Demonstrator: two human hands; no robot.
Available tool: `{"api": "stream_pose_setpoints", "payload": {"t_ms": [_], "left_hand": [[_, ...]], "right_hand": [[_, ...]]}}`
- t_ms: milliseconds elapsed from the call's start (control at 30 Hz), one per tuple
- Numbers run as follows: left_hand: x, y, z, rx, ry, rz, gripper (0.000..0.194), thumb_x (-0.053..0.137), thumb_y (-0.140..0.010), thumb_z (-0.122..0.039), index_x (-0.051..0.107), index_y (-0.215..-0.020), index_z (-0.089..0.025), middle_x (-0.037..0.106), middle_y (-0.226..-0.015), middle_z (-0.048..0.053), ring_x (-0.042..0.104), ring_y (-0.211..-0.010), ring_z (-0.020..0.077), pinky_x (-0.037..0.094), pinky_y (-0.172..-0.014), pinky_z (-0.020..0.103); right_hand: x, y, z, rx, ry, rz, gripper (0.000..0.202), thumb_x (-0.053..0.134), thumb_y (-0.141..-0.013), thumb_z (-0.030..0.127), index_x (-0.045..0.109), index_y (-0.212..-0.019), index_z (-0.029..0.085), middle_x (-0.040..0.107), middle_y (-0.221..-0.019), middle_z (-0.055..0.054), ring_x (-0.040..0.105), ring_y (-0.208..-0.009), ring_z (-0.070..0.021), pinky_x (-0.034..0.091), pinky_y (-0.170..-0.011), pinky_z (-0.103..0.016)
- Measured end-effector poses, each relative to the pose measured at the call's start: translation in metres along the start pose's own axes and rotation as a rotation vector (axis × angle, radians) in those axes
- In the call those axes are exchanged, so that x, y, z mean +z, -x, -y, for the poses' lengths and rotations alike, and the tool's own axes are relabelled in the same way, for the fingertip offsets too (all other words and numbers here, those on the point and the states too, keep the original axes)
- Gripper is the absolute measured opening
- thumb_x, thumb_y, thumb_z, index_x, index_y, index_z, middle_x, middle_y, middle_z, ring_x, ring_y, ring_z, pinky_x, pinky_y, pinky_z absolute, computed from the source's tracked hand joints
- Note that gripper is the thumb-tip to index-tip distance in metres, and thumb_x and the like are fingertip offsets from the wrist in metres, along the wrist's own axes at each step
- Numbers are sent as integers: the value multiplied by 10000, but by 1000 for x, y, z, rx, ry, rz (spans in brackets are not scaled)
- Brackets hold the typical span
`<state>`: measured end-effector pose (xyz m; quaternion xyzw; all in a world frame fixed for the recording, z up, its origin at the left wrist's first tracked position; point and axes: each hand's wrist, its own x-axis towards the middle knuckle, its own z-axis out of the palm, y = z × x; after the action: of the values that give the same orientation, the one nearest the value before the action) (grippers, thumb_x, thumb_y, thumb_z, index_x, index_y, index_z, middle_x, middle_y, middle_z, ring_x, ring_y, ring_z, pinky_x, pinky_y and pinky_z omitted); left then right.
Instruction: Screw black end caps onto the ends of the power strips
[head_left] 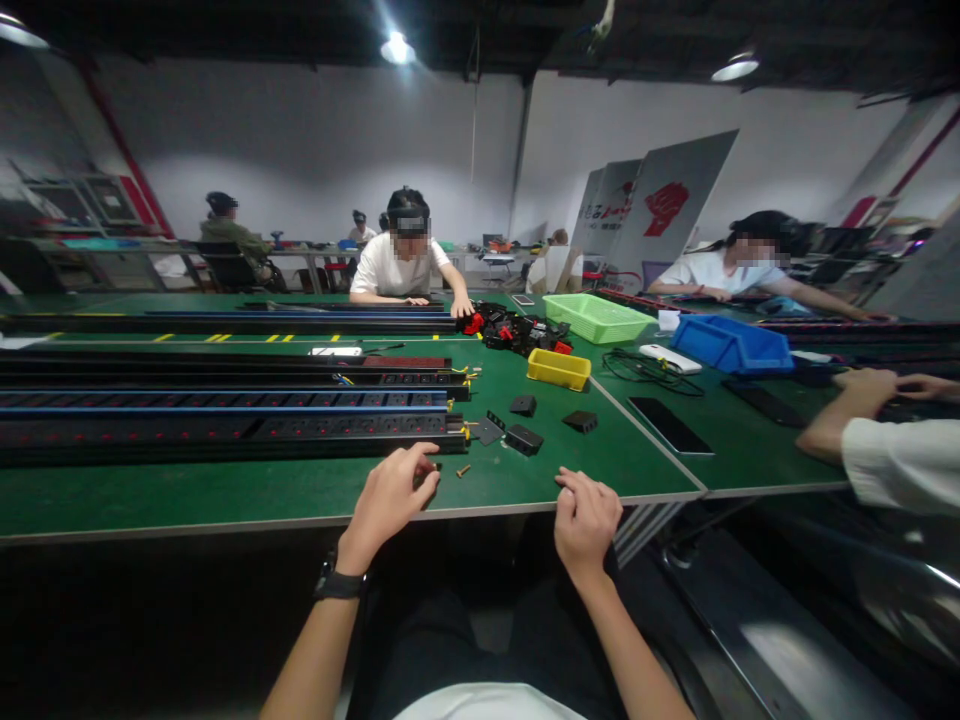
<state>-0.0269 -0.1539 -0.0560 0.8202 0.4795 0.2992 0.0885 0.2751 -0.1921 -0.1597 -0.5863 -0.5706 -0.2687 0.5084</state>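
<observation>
At the table's front edge, my left hand (395, 492) wears a black wrist strap; its fingers are bent, with thumb and forefinger apart. A small dark spot shows by its fingertips, too small to name. Just right of them lies a brass-coloured screw (463, 471). My right hand (587, 515) rests at the edge, fingers curled together, with nothing visible in it; its palm is hidden. Beyond the hands lie a black end cap (523, 440), another black cap (580, 421), a third one (523, 405) and a flat black plate (490, 430).
Long black socket strips (360, 427) fill the left side. A yellow bin (559, 369), green basket (598, 318), blue bin (731, 343), phone (670, 425) and black-red parts (517, 330) lie farther back. Co-workers sit opposite; another person's arm (847, 410) reaches in at right.
</observation>
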Motion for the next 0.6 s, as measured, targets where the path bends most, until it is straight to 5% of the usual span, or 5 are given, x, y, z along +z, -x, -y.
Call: {"api": "stream_pose_setpoints", "payload": {"t_ms": [600], "left_hand": [[0, 5, -5, 39, -63, -37, 78, 565, -948, -215, 628, -991, -227, 694, -1000, 34, 658, -911, 197, 480, -793, 308]], "right_hand": [[-1, 1, -1, -4, -8, 5, 242, 454, -998, 184, 695, -979, 194, 783, -1049, -90, 676, -1052, -262, 402, -1012, -450]]}}
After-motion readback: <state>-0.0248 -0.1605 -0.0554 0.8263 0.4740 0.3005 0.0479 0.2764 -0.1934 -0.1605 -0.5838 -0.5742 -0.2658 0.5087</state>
